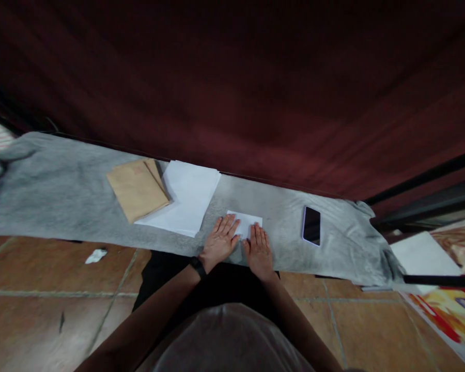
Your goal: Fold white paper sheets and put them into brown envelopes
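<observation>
A small white piece of paper (243,223), perhaps folded, lies on the grey cloth in front of me. My left hand (220,238) rests flat on its left side, fingers stretched out, a dark band round the wrist. On the paper's right side lies my right hand (259,250), also flat with the fingers extended. Neither hand grips anything. Left of my hands is a stack of white paper sheets (189,194). Several brown envelopes or paper sheets (137,191) overlap that stack's left part.
A grey cloth (70,186) covers the long narrow surface. A smartphone (312,226) lies to the right. Behind hangs a dark red curtain (232,103). A crumpled white scrap (96,256) is on the tiled floor (54,268). A colourful printed box or bag (449,315) stands at the right.
</observation>
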A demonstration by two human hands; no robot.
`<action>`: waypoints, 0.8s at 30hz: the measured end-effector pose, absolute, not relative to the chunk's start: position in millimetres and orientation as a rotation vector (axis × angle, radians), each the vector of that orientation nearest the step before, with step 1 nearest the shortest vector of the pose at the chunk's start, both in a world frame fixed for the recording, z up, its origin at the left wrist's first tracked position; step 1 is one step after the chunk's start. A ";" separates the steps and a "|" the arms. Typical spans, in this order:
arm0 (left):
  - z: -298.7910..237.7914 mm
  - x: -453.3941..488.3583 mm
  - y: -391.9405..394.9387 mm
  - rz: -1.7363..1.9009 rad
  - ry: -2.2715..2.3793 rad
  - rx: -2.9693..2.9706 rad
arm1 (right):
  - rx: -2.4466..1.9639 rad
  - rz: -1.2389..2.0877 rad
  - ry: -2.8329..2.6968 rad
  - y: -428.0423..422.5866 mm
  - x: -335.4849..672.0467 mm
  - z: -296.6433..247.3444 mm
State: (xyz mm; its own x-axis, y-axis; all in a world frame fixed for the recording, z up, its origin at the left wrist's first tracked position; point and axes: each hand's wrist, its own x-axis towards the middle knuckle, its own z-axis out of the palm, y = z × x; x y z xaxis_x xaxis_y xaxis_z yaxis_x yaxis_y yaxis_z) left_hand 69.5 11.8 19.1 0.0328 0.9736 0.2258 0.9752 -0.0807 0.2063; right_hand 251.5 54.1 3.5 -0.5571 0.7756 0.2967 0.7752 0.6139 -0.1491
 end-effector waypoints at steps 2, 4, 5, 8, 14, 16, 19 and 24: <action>22.0 67.4 6.2 -0.474 -1.983 -2.436 | -1.245 0.001 -2.522 53.4 251.6 3.4; 24.4 65.4 1.7 -0.456 -1.874 -2.571 | -1.234 0.005 -2.535 53.1 251.7 2.8; 25.2 64.6 0.1 -0.450 -1.852 -2.602 | -1.231 0.006 -2.539 53.2 251.8 2.4; 25.3 63.0 -1.6 -0.447 -1.847 -2.631 | -1.227 0.002 -2.545 53.9 252.4 0.8; 22.7 62.5 -0.5 -0.447 -1.859 -2.675 | -1.158 0.024 -2.547 56.9 258.1 -1.2; 23.4 62.8 -0.6 -0.439 -1.870 -2.681 | -1.163 0.045 -2.536 59.0 261.1 -0.7; 25.2 63.0 -1.1 -0.434 -1.879 -2.684 | -1.179 0.096 -2.529 64.0 261.3 2.8; 27.0 65.3 0.3 -0.493 -1.946 -2.636 | -1.103 0.286 -2.476 70.1 244.7 9.2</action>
State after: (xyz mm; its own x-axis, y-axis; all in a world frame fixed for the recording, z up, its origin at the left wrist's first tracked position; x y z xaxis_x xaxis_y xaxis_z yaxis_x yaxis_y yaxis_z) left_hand 65.3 0.3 27.0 0.2711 0.9531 0.1343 0.9022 -0.3002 0.3096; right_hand 244.7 70.1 9.2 -0.6014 0.7461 0.2856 0.6613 0.6655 -0.3460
